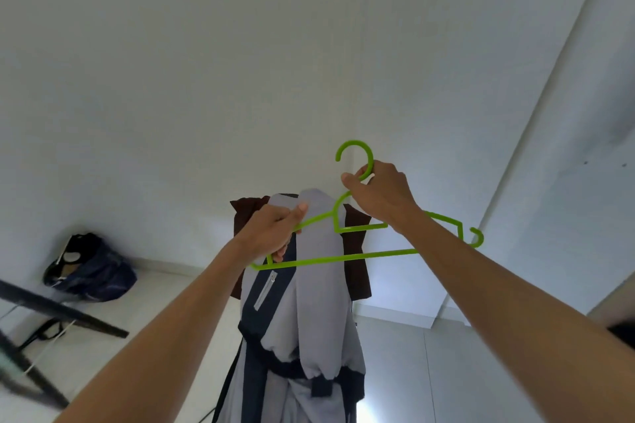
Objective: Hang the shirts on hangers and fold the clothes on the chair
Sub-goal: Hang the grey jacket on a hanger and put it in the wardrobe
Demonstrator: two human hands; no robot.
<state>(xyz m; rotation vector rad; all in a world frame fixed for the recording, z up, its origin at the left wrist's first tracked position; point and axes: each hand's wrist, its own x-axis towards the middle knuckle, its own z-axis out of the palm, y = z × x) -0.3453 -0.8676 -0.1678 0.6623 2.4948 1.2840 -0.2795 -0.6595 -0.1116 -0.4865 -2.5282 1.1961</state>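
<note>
two bare forearms reach up from the bottom edge toward the middle of the view. the left hand (275,230) has its fingers curled round the left shoulder of a green hanger (343,256), thumb pressed against a fold of grey cloth, so its grip is closed on the hanger and touches the garment. the right hand (381,197) pinches the hanger's neck just below the hook, its grip closed there too. the hanger is held level in the air, in front of a grey and navy jacket (316,285) with a zip pocket, which hangs down in folds between the two arms. behind the jacket a dark brown garment (357,271) shows at both sides. further back, low on the left, a dark blue bag (92,271) sits on the pale floor against the white wall, near black metal bars (62,312) at the frame's left edge.
</note>
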